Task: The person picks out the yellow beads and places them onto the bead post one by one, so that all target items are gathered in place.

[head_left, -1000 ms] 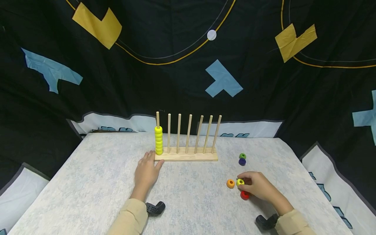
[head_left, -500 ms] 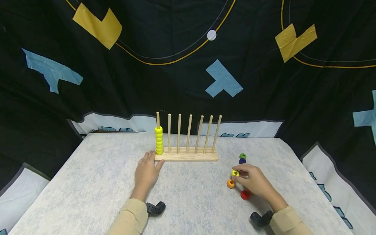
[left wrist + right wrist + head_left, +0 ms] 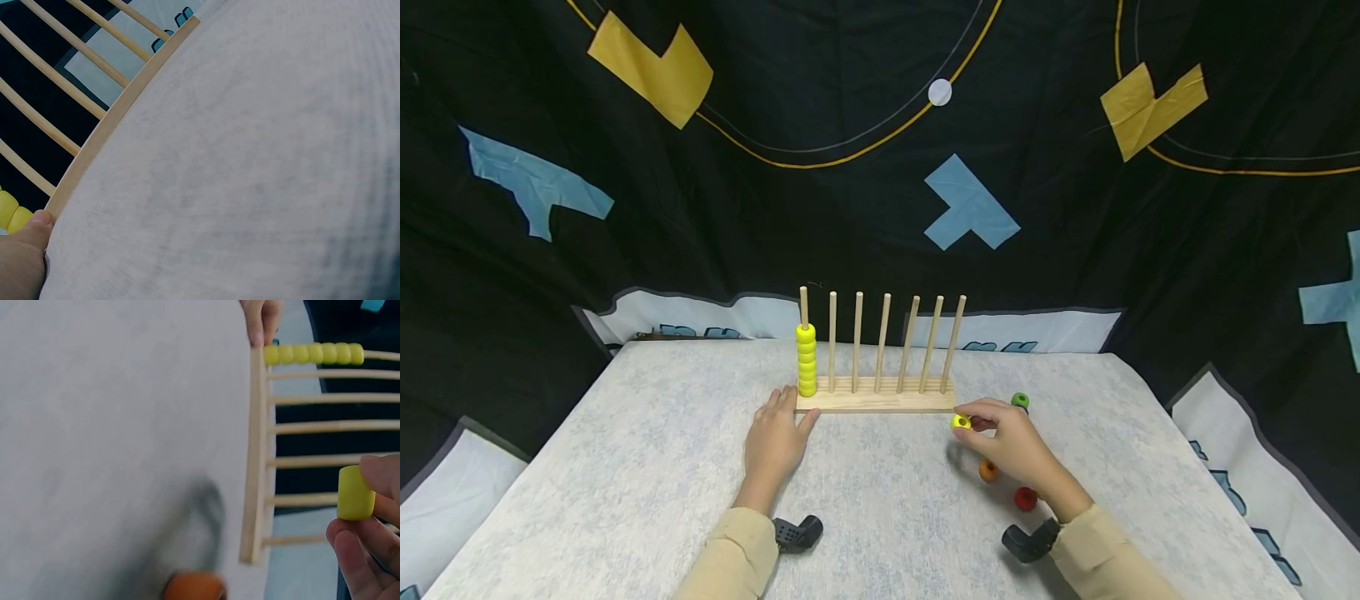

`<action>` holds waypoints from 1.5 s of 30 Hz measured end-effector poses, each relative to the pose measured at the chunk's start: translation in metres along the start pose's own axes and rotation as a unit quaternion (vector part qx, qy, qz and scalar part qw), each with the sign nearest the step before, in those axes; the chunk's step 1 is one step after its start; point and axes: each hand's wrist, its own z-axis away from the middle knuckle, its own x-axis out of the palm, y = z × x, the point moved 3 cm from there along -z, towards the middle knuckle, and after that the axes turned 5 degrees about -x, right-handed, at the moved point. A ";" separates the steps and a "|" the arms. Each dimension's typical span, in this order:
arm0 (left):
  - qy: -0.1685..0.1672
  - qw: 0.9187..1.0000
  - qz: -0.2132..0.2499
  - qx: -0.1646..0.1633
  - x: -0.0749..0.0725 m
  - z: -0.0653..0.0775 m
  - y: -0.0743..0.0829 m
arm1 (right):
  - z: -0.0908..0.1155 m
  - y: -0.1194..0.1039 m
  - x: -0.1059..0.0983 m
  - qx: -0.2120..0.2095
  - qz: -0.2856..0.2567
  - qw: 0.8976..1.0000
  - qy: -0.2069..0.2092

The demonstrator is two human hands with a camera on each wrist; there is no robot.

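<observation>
A wooden bead rack (image 3: 880, 402) with a row of upright pegs stands near the back of the table. Several yellow beads (image 3: 806, 362) are stacked on its leftmost peg; the other pegs are bare. My left hand (image 3: 775, 442) holds the left end of the base, its thumb (image 3: 39, 225) against the front face. Between thumb and fingertips, my right hand (image 3: 1011, 442) pinches a single yellow bead (image 3: 355, 494). That bead is held up off the table, just in front of the base's right end, its hole facing up.
Below the right hand lie an orange bead (image 3: 988, 472) and a red bead (image 3: 1026, 499). A green bead (image 3: 1019, 399) rests beyond the hand, with a blue one mostly hidden beside it. Black cloth (image 3: 850, 233) hangs behind the table.
My right hand has lifted the yellow bead from among the loose beads and carried it left and away from me, toward the rack. The left hand and rack have stayed put.
</observation>
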 end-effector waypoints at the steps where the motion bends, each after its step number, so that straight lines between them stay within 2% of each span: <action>1: 0.000 1.000 0.000 0.000 0.000 0.000 0.000 | -0.003 -0.003 0.002 -0.003 -0.002 1.000 -0.002; 11: -0.003 1.000 -0.001 -0.004 0.001 0.000 -0.002 | -0.034 -0.040 0.016 -0.049 -0.021 0.998 -0.021; 20: -0.002 1.000 0.002 0.001 0.001 0.000 -0.001 | -0.064 -0.070 0.015 -0.090 -0.021 0.995 -0.026; 28: -0.002 1.000 0.005 0.003 -0.001 0.000 -0.001 | -0.094 -0.090 0.004 -0.103 -0.019 0.994 -0.028; 33: -0.002 1.000 0.006 0.001 -0.001 0.000 -0.001 | -0.115 -0.102 -0.006 -0.107 -0.019 0.994 -0.007; 39: -0.003 1.000 0.008 0.005 -0.001 0.000 -0.001 | -0.141 -0.113 -0.018 -0.086 -0.009 0.996 0.016; 45: -0.006 1.000 0.007 0.004 -0.002 0.000 -0.001 | -0.162 -0.119 -0.021 -0.080 0.012 0.997 0.017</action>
